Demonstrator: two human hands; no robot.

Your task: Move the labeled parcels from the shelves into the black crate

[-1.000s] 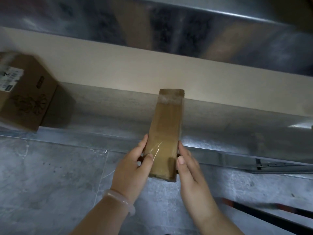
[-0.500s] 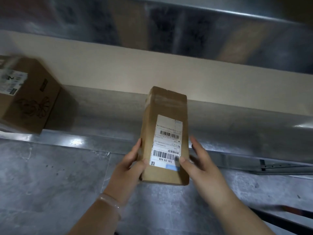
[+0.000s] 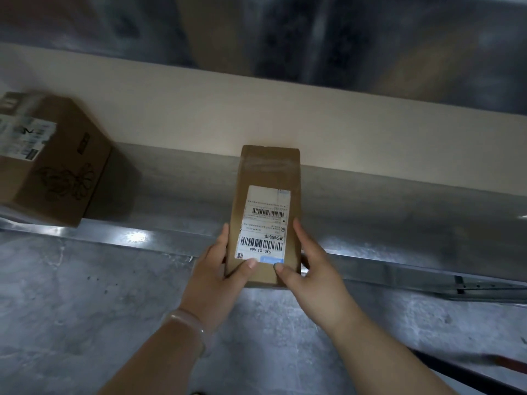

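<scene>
The person is stretching both bare forearms forward, the left wrist wearing a pale bangle. The left hand is gripping the near left side of the parcel, thumb lying across its face. The right hand is gripping the near right side the same way, each index finger reaching up along its edge.

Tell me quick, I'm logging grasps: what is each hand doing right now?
Left hand: grips the narrow brown cardboard parcel with the white barcode label.
Right hand: grips the same parcel's other side.
</scene>
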